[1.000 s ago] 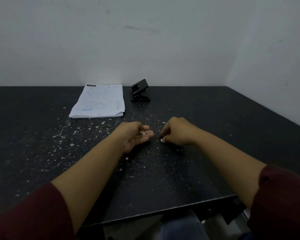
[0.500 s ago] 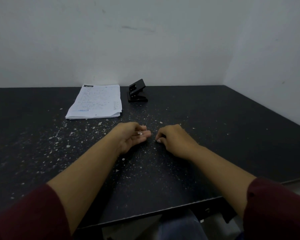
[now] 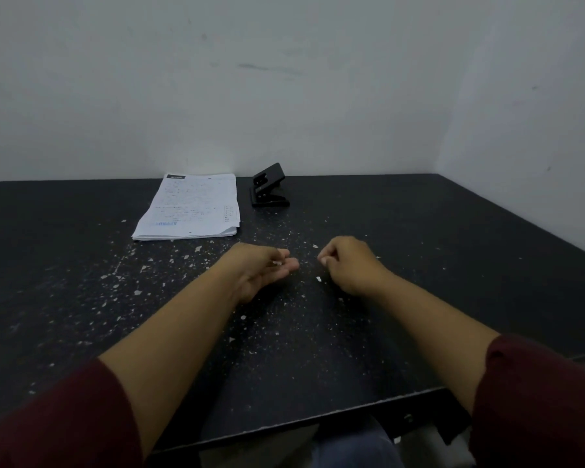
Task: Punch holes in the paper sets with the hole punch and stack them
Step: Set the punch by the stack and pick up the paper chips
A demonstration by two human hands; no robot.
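A stack of printed white paper sets (image 3: 191,208) lies at the far left-centre of the black table (image 3: 419,265). Just to its right stands the black hole punch (image 3: 269,190), its lever raised. Both are well beyond my hands. My left hand (image 3: 264,271) rests palm-up and cupped in the middle of the table, with small white paper scraps in its curled fingers. To its right, apart from it, my right hand (image 3: 348,265) is knuckles-up, its fingertips pinched on what looks like a tiny white scrap. Another scrap (image 3: 319,279) lies on the table between the hands.
White paper bits (image 3: 139,292) are scattered over the table, thickest on the left and centre. Grey walls close the back and the right side. The table's front edge (image 3: 318,420) runs just above my lap.
My right hand has drawn away to the right from my left hand, widening the gap. My left hand stays cupped in place.
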